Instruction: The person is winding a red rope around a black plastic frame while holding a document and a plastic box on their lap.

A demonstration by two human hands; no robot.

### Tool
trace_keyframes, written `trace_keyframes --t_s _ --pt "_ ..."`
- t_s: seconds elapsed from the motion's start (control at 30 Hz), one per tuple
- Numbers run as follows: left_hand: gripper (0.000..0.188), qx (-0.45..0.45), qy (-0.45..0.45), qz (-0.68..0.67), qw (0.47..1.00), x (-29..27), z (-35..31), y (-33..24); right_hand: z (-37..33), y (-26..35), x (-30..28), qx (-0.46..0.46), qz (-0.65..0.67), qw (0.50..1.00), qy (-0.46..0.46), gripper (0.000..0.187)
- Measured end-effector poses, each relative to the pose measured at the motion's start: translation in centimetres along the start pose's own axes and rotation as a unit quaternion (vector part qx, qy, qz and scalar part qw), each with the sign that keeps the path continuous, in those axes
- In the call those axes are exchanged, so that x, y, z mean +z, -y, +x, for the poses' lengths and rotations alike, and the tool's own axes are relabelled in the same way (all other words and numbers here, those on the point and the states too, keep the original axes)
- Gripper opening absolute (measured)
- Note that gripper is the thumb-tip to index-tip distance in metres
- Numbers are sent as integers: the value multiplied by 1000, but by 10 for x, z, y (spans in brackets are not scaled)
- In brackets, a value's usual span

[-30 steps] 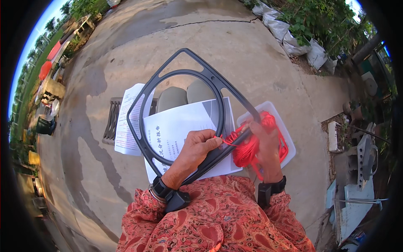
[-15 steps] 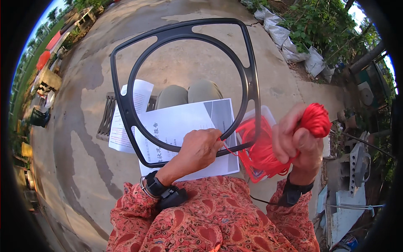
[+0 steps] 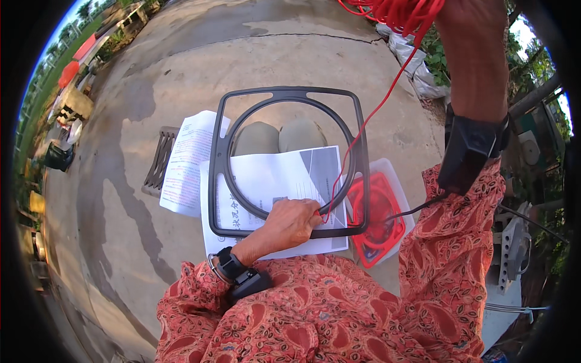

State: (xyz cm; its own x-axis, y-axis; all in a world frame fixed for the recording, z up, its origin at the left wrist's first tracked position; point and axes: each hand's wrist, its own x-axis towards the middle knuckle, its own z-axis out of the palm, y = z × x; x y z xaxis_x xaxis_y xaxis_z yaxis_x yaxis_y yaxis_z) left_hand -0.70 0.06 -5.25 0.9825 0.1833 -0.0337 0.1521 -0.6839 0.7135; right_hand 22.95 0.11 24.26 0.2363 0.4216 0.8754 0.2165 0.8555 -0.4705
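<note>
Red cord could snag on the black frame, I judge, since my left hand pinches both while my right hand, raised apart, grips the bundle

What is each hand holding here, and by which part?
Left hand grips the black frame at its lower edge, pinching the red cord there. Right hand, raised high, holds the cord's bundled upper end.

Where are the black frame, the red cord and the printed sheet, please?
black frame (image 3: pixel 225 181): head view, left side bar.
red cord (image 3: pixel 387 97): head view, taut strand.
printed sheet (image 3: pixel 272 175): head view, white middle.
</note>
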Motion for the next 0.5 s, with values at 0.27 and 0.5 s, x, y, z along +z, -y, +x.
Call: trace_keyframes --t_s 0.27,0.5 --pt "21 3 -7 8 1000 -1 -7 -3 -76 -28 18 231 -157 958 70 32" --pt "17 9 -26 29 999 -5 -15 -8 -151 -44 44 388 -244 841 288 35"
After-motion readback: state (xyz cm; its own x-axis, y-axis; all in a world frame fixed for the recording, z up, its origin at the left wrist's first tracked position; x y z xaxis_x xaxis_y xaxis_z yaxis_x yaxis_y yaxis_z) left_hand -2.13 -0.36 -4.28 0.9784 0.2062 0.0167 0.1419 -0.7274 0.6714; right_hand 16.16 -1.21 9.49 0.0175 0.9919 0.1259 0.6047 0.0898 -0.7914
